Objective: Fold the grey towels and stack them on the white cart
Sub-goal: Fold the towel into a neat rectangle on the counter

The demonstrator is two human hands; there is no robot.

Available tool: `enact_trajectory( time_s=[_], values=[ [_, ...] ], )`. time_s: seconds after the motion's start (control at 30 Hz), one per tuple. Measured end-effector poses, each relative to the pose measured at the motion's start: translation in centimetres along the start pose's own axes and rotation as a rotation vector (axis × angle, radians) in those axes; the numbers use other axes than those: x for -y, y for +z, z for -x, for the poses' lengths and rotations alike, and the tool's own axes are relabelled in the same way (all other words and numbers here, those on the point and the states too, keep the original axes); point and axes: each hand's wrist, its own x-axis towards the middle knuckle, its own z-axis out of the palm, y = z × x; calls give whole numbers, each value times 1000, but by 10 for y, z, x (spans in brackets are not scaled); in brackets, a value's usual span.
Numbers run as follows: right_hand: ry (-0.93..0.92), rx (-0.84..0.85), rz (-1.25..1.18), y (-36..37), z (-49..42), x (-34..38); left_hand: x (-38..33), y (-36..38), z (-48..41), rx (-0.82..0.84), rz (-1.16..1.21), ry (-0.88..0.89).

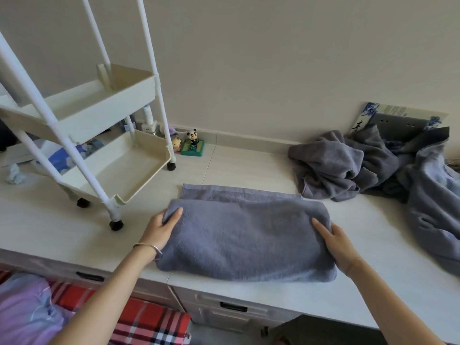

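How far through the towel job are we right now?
Early. Nothing is stacked yet: the white cart trays in view hold no towels. In hand: one folded grey towel on the counter, the left hand and right hand gripping its ends. Left: the crumpled towel pile at right.

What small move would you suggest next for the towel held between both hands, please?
Probably fold the grey towel in half again, left hand carrying its end toward the right hand: it still lies long, and the white cart trays look narrower.
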Motion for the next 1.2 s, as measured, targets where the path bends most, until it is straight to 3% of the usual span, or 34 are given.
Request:
enact_trajectory(
  time_s=[0.13, 0.3, 0.4, 0.5, 0.67, 0.73, 0.9, 1.03, 1.07, 1.13, 1.2],
  values=[
    [-37, -55, -67, 3, -35, 10, -7, 3, -31, -64, -1, 34],
    [105, -116, 247, 17, -85, -37, 44, 19, -71, -4, -168, -214],
    [129, -186, 332, 19, -100, -42, 45, 25, -80, -57, -150, -264],
    [113, -206, 374, 23, -106, -37, 35, 29, -84, -56, -164, -233],
    [-121, -337, 329, 27, -105, -25, 22, 30, -85, -137, -53, 104],
    [-146, -372, 296, 27, -105, -24, 20, 30, -87, -179, -58, 154],
    [52, -293, 413, 31, -119, -41, 51, 33, -102, -176, -192, -7],
    [91, -365, 524, 37, -116, -35, 38, 38, -101, -156, -362, -79],
    [26, -419, 584, 43, -114, -33, 35, 41, -101, -193, -433, -49],
    [-215, -470, 695, 65, -109, -25, 26, 53, -95, -257, -620, 224],
    [-421, -337, 825, 101, -104, -15, 24, 79, -84, -112, -800, 479]
  ],
)
